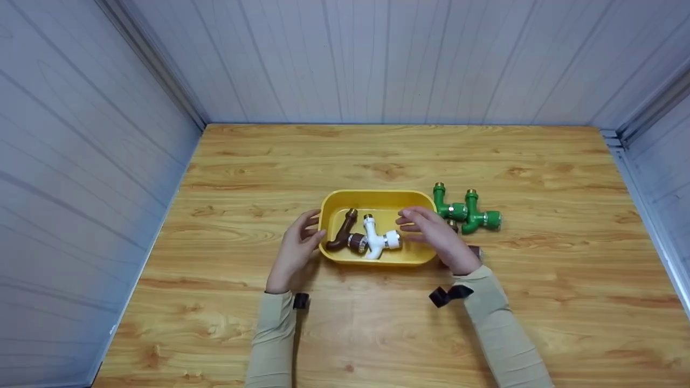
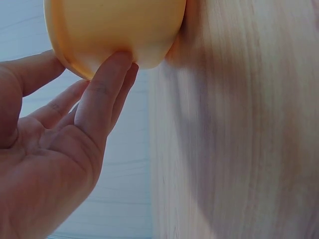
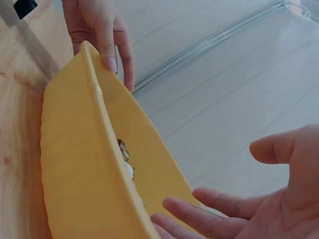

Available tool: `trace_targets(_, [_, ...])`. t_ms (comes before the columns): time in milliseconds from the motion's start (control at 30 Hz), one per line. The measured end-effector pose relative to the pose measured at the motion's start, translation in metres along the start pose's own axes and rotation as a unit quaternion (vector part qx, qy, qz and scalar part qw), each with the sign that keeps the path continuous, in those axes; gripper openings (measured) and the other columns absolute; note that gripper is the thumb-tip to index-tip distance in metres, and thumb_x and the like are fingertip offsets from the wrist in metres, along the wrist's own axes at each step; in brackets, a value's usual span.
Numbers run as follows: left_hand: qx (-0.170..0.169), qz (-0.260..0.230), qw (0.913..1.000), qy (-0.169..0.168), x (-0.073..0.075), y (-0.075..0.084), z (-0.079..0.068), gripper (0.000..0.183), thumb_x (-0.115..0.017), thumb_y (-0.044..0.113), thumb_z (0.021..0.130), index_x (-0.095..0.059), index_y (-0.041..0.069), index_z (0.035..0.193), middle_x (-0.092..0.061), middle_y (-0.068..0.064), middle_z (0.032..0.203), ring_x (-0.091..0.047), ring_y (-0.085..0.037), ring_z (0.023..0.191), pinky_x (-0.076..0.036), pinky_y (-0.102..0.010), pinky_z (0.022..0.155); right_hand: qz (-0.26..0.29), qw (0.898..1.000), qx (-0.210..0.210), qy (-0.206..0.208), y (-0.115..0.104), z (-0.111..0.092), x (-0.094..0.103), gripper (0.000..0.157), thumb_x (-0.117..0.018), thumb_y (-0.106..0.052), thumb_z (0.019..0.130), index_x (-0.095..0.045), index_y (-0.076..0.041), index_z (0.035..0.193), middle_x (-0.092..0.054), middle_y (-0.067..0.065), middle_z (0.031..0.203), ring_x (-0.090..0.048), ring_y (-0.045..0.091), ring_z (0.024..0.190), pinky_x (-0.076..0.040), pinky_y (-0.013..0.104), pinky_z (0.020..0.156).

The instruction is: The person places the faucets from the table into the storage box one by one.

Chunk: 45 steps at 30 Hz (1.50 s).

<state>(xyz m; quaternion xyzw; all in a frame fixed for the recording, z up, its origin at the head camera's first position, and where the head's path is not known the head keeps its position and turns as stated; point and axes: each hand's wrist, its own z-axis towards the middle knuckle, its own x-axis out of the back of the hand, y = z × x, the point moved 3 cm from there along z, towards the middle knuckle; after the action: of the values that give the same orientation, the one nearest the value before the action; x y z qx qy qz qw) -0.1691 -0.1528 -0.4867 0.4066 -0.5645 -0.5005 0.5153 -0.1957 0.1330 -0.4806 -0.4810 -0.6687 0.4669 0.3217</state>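
Note:
A yellow plastic tub (image 1: pixel 377 197) stands on the table, holding a brown tap (image 1: pixel 343 233) and a white tap (image 1: pixel 375 240) side by side. My left hand (image 1: pixel 295 241) grips the tub's left end, thumb at the rim and fingers against the outer wall, as the left wrist view shows. Over the tub's right end is my right hand (image 1: pixel 435 234), its fingers spread and nothing held; it is near the white tap but apart from it. In the right wrist view the tub's side wall hides most of both taps.
Two green taps, a nearer-to-tub one (image 1: pixel 441 202) and an outer one (image 1: pixel 474 215), lie right of the tub. Another brown tap (image 1: pixel 476 251) is partly hidden under my right hand. Pale panelled walls (image 1: pixel 366 64) border the wooden table (image 1: pixel 377 334).

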Motion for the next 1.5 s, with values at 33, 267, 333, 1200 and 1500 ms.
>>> trace_targets(33, [-0.001,-0.002,1.0,0.0,0.0,0.0,0.0,0.047,-0.058,-0.006,0.092,-0.041,-0.012,0.135,-0.049,-0.037,0.124,-0.055,-0.049,0.106,-0.05,-0.042,0.089,0.003,1.0,0.004,-0.002,-0.001,-0.001,0.001,0.051,-0.045,-0.034,0.102,-0.041,0.007,0.133,-0.048,0.025,0.131,-0.045,0.041,0.124,-0.038,0.048,0.103])
trace_targets(267, [-0.002,-0.006,1.0,0.004,0.0,0.0,0.001,0.046,-0.058,-0.006,0.092,-0.042,-0.012,0.135,-0.05,-0.037,0.124,-0.055,-0.049,0.105,-0.049,-0.045,0.09,0.009,0.999,0.028,-0.018,-0.005,-0.012,0.008,0.051,-0.045,-0.034,0.102,-0.042,0.007,0.134,-0.048,0.025,0.131,-0.045,0.042,0.124,-0.042,0.045,0.101])
trace_targets(333, [-0.001,-0.004,1.0,0.003,0.0,0.0,0.001,0.046,-0.058,-0.006,0.092,-0.042,-0.012,0.135,-0.05,-0.037,0.124,-0.055,-0.049,0.105,-0.05,-0.045,0.089,0.015,0.999,0.034,-0.02,-0.006,-0.016,0.01,0.051,-0.046,-0.033,0.102,-0.041,0.007,0.134,-0.049,0.025,0.131,-0.044,0.043,0.124,-0.042,0.045,0.1])
trace_targets(1200, [0.008,0.002,0.9999,0.006,0.0,-0.001,0.001,0.045,-0.057,-0.006,0.092,-0.043,-0.011,0.135,-0.05,-0.036,0.124,-0.056,-0.047,0.104,-0.05,-0.043,0.089,0.017,0.997,0.078,0.002,-0.018,-0.042,0.038,0.051,-0.043,-0.032,0.103,-0.041,0.007,0.136,-0.048,0.024,0.132,-0.046,0.039,0.124,-0.043,0.043,0.1])
trace_targets(1500, [0.021,-0.009,0.9997,0.003,0.0,-0.001,0.002,0.046,-0.058,-0.004,0.093,-0.042,-0.01,0.136,-0.05,-0.035,0.126,-0.056,-0.045,0.106,-0.05,-0.045,0.088,0.02,0.995,0.093,0.01,-0.018,-0.05,0.048,0.056,-0.043,-0.035,0.103,-0.038,0.008,0.137,-0.047,0.026,0.134,-0.044,0.04,0.125,-0.044,0.041,0.099])
